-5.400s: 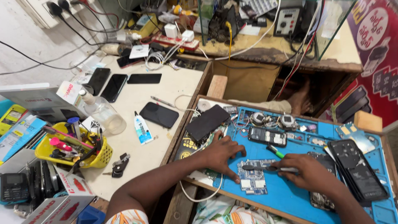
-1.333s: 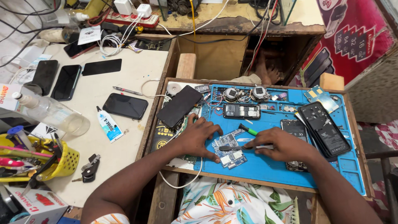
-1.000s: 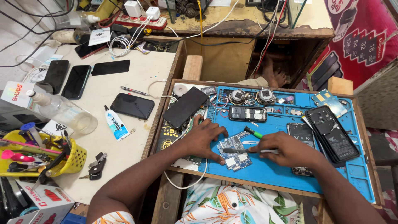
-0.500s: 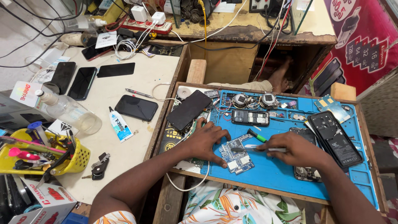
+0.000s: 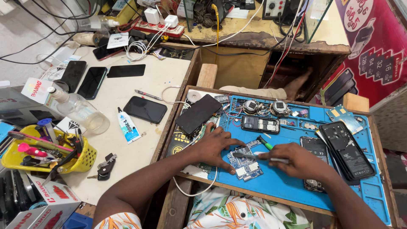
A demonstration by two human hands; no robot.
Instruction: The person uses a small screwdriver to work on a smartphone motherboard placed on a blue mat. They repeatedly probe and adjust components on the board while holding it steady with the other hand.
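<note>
A small phone circuit board (image 5: 248, 163) lies on the blue work mat (image 5: 280, 186). My left hand (image 5: 214, 146) rests flat beside it, fingers pinning its left edge. My right hand (image 5: 299, 161) grips metal tweezers (image 5: 250, 156) whose tip points left onto the board. A green-handled tool (image 5: 265, 143) lies just behind my right hand.
A dark phone (image 5: 198, 113), an opened phone (image 5: 260, 124), round parts and phone back covers (image 5: 345, 148) sit on the mat. On the white table to the left lie several phones (image 5: 145, 109), a glue tube (image 5: 127, 126), a bottle (image 5: 78, 110), keys and a yellow tool basket (image 5: 46, 154).
The view has shifted slightly. My hands stay on the board, with the tweezers still pointed at it.
</note>
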